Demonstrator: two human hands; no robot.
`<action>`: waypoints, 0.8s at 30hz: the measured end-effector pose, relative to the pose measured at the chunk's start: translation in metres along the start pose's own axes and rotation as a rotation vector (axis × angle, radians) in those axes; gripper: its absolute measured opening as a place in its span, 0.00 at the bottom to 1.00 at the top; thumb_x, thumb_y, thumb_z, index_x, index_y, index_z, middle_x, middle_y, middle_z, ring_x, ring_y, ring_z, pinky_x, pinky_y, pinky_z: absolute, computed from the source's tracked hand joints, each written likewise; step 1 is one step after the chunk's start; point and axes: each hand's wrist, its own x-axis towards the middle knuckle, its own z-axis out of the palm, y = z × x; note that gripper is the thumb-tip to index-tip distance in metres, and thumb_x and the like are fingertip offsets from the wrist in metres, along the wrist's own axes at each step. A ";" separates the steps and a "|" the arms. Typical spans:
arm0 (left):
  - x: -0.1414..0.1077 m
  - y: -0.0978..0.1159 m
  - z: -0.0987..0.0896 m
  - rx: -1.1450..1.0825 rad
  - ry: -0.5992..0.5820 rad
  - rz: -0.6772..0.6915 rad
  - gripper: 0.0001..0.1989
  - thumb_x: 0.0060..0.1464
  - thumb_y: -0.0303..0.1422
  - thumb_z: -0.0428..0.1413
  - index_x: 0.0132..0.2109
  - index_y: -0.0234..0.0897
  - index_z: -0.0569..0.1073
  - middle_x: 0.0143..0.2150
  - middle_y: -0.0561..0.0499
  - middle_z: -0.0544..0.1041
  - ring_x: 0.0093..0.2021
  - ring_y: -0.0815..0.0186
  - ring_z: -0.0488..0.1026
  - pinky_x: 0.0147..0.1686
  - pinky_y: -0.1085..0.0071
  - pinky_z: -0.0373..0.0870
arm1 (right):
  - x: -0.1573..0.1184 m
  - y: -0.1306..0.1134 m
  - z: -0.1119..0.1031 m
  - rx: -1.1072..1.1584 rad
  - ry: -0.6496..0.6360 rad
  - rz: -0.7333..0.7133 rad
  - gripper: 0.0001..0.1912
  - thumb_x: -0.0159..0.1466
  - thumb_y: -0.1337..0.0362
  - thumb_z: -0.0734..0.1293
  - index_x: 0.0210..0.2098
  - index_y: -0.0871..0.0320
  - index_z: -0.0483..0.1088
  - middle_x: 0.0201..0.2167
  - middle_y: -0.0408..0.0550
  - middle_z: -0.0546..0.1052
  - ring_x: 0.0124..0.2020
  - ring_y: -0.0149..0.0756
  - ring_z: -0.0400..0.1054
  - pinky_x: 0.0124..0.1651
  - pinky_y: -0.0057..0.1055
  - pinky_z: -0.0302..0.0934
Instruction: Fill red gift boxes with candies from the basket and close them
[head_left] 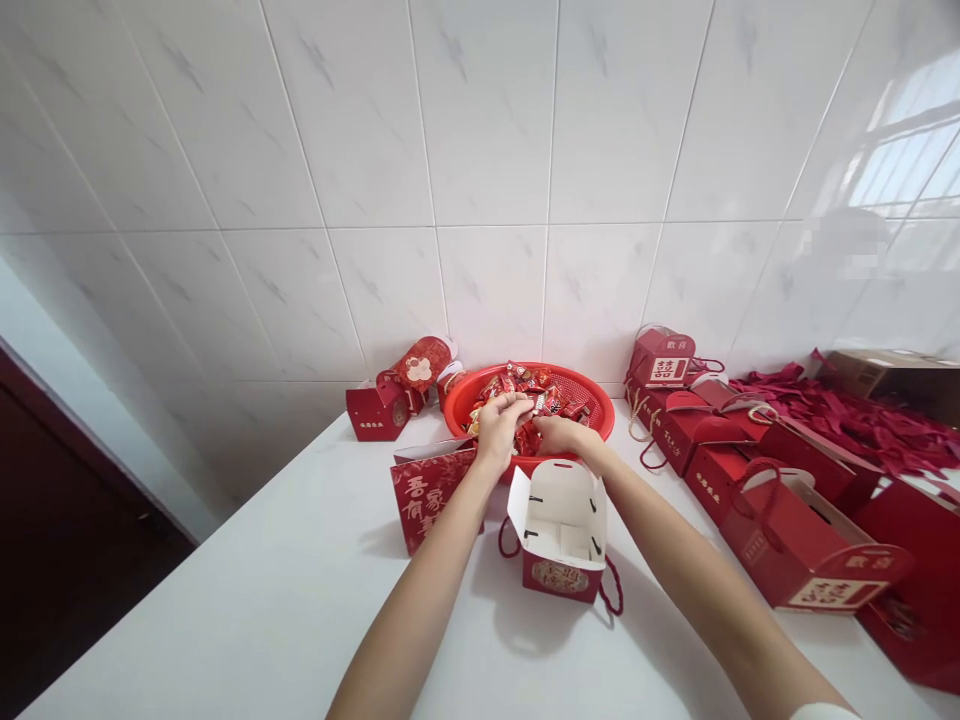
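Both my hands are in a red plastic basket [602, 410] of wrapped candies [551, 400]. My left hand [499, 428] is closed, its fingers pinched together at a small wrapped candy [538, 404] with a pale part showing. Beside it, my right hand [559, 433] reaches down among the candies. Its fingertips are hidden there, so what they hold does not show. Between my forearms stands an open red gift box [561, 577], white inside, with dark red cord handles. Its visible inner floor is bare white.
A red card-like bag [427, 490] stands left of the open box. Behind it are a small red box [377, 412] and a red rounded package [422, 365]. Several red gift boxes [795, 535] line the right side, with dark red ribbons [847, 415] and a cardboard box [892, 375] behind. A tiled wall [495, 290] backs the white table [300, 590].
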 end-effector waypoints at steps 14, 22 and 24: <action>0.002 -0.006 0.002 0.132 -0.002 0.016 0.18 0.39 0.21 0.59 0.42 0.36 0.76 0.47 0.48 0.77 0.40 0.63 0.76 0.42 0.64 0.77 | -0.026 0.025 -0.036 1.158 0.111 -0.164 0.20 0.49 0.68 0.73 0.42 0.55 0.75 0.40 0.50 0.82 0.38 0.38 0.76 0.37 0.29 0.69; 0.000 0.006 0.003 0.136 -0.152 -0.152 0.09 0.44 0.26 0.55 0.35 0.36 0.77 0.40 0.49 0.77 0.44 0.60 0.74 0.44 0.60 0.77 | -0.033 0.003 -0.026 1.077 0.099 -0.369 0.23 0.55 0.53 0.76 0.48 0.52 0.76 0.49 0.49 0.80 0.52 0.44 0.73 0.59 0.41 0.64; 0.000 0.009 0.002 0.074 -0.193 -0.173 0.09 0.43 0.27 0.54 0.33 0.36 0.77 0.39 0.50 0.77 0.43 0.61 0.74 0.43 0.61 0.78 | -0.033 0.000 -0.021 0.959 0.114 -0.410 0.24 0.57 0.50 0.74 0.49 0.52 0.76 0.49 0.49 0.80 0.55 0.46 0.71 0.61 0.43 0.62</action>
